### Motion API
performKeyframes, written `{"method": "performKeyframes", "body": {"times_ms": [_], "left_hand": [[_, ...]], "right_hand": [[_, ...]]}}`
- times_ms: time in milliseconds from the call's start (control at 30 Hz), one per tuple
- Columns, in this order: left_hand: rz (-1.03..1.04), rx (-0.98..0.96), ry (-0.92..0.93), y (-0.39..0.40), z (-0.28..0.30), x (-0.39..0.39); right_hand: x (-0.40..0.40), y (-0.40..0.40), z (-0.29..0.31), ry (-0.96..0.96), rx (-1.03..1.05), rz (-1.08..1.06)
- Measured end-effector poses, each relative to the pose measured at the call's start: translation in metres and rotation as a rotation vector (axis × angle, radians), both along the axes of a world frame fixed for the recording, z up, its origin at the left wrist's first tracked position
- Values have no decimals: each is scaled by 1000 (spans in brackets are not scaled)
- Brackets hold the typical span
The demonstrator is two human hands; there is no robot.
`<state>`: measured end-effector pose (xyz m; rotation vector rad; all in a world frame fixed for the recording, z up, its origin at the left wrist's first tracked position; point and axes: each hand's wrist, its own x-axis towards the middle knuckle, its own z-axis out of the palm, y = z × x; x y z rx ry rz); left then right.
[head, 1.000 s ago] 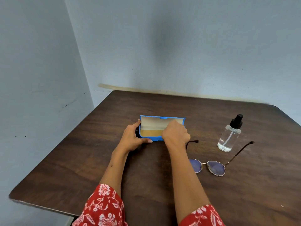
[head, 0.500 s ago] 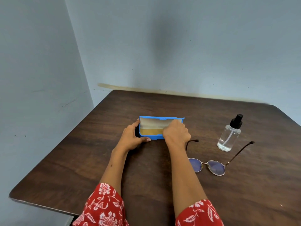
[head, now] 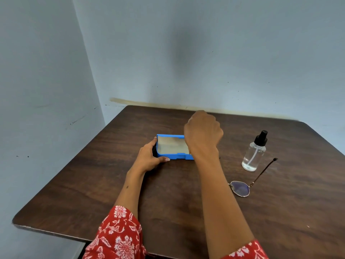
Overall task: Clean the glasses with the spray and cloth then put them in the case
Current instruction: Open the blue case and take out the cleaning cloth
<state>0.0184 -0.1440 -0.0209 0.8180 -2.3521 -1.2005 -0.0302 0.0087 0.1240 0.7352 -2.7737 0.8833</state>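
**One Head-Worn Camera, Looking Forward and Down**

A single wide-angle view from the person's head faces forward and down over a dark wooden table (head: 112,165) pushed into a blue-grey wall corner (head: 89,71). Both forearms reach in from the bottom edge, close to the lens; the far table edge curves.

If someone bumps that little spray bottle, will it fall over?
Probably. The spray bottle stands tall and narrow on the table, so it likely tips easily. It looks only partly filled, so it's probably light. Being round, it might roll afterwards.
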Motion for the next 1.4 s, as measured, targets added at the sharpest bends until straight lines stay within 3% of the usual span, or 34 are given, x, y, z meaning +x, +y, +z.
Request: {"method": "performKeyframes", "body": {"times_ms": [300, 400, 533, 633, 700, 867, 1067, 1233, 1300, 1400], "left_hand": [[72, -67, 11, 11, 3, 18], [140, -71, 183, 35, 19, 33], [-48, 168, 562, 101, 54, 54], [-276, 468, 591, 149, 68, 60], [-354, 542, 557, 169, 65, 63], [-273, 607, 512, 194, 60, 80], [-295, 727, 454, 203, 68, 95], [-237, 865, 467, 208, 67, 105], [-170, 864, 462, 207, 63, 106], [-115, 847, 472, 205, 59, 106]], "right_hand": [[1, 54, 40, 109, -118, 116], [0, 71, 39, 110, -186, 215], [6, 97, 33, 54, -200, 390], [15, 111, 25, -40, -139, 541], [18, 115, 17, -57, -116, 595], [14, 127, 3, -2, -244, 507], [15, 127, -16, -22, -237, 456], [39, 141, -18, 145, -273, 273], [48, 152, -22, 73, -351, 226], [47, 159, -38, -217, -274, 223]]}}
